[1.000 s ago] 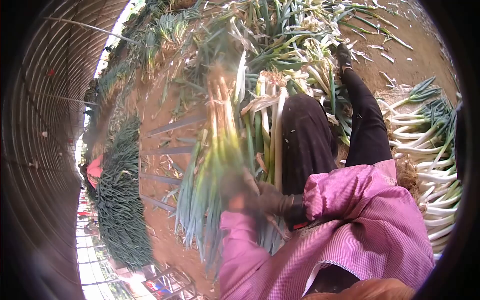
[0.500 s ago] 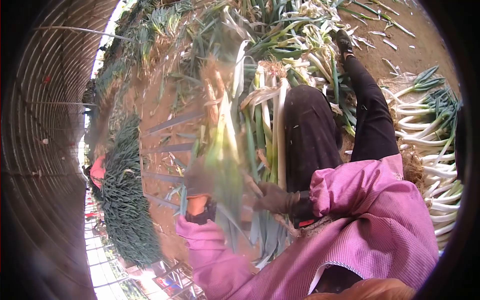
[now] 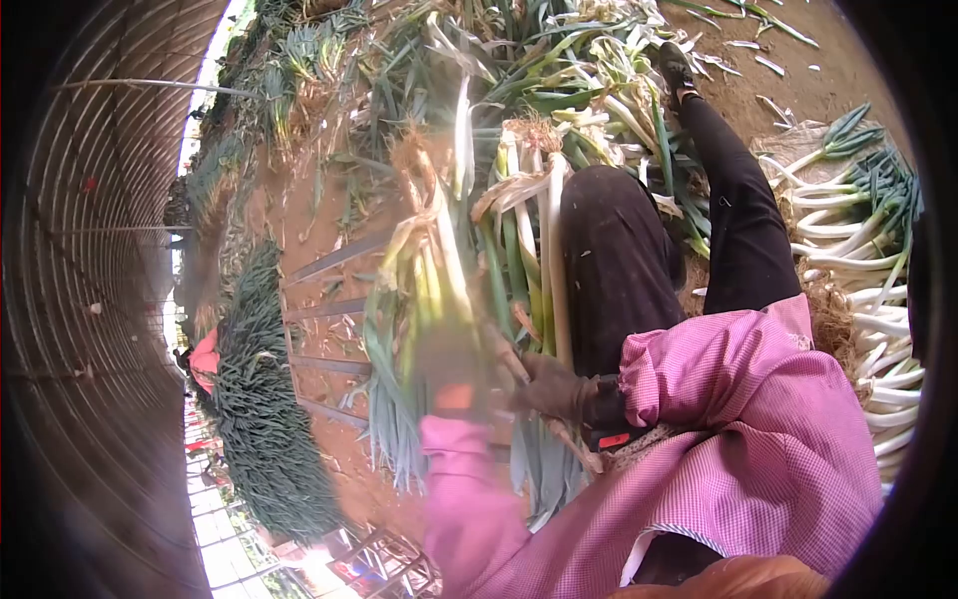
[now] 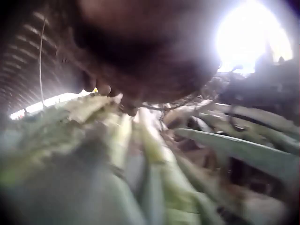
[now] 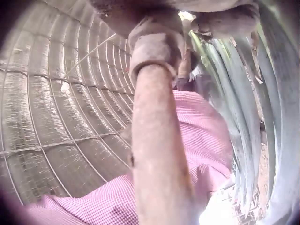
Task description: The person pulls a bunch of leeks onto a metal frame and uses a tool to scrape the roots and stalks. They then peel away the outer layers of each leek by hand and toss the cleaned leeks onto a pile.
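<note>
My left hand (image 3: 447, 369), in a dark glove and blurred, lies over a bunch of long green onions (image 3: 429, 270). Their roots point up the head view and their leaves (image 3: 394, 419) spread below the hand. In the left wrist view the glove (image 4: 140, 51) hangs close over the stalks (image 4: 161, 168); I cannot tell whether its fingers close on them. My gloved right hand (image 3: 554, 387) grips a wooden stick (image 3: 507, 354), whose thick shaft (image 5: 159, 140) fills the right wrist view. Beside the right hand, more green onions (image 3: 534, 220) lean along the knee.
Peeled white onions (image 3: 843, 230) lie in a row at the right. Loose leaves and trimmings (image 3: 559, 70) cover the ground ahead. Grey slats (image 3: 329, 309) stand to the left, by a large green onion heap (image 3: 264, 419). Another person in pink-orange (image 3: 205, 359) is behind it.
My left hand swung out to the left half a second ago and is now back over the onion bunch. My right hand keeps its grip on the stick in nearly the same place.
</note>
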Demonstrator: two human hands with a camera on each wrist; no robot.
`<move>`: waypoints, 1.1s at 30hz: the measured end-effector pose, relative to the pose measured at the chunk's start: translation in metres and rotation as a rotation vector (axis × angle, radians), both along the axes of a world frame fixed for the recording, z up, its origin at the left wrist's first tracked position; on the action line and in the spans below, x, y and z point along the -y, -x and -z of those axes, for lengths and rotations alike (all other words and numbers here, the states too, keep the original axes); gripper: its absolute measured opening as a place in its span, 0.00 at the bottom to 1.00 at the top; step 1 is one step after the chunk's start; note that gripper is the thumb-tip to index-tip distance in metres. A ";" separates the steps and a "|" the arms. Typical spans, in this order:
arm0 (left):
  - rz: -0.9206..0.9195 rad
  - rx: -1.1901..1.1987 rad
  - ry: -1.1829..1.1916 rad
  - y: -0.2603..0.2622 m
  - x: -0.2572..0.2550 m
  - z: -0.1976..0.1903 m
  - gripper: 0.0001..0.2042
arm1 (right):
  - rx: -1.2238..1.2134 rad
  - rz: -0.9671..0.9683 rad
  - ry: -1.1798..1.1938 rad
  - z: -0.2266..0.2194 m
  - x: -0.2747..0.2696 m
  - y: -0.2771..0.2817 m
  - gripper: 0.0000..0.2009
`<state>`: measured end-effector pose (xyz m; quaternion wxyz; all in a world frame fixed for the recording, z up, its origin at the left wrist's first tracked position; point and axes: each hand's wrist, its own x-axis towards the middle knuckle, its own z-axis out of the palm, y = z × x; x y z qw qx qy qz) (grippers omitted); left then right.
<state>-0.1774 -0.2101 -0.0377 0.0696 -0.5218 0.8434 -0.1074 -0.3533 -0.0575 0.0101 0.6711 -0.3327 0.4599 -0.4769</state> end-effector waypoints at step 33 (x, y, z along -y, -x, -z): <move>-0.246 -0.313 -0.449 -0.019 -0.148 0.000 0.24 | -0.281 0.058 0.312 0.068 0.071 -0.020 0.18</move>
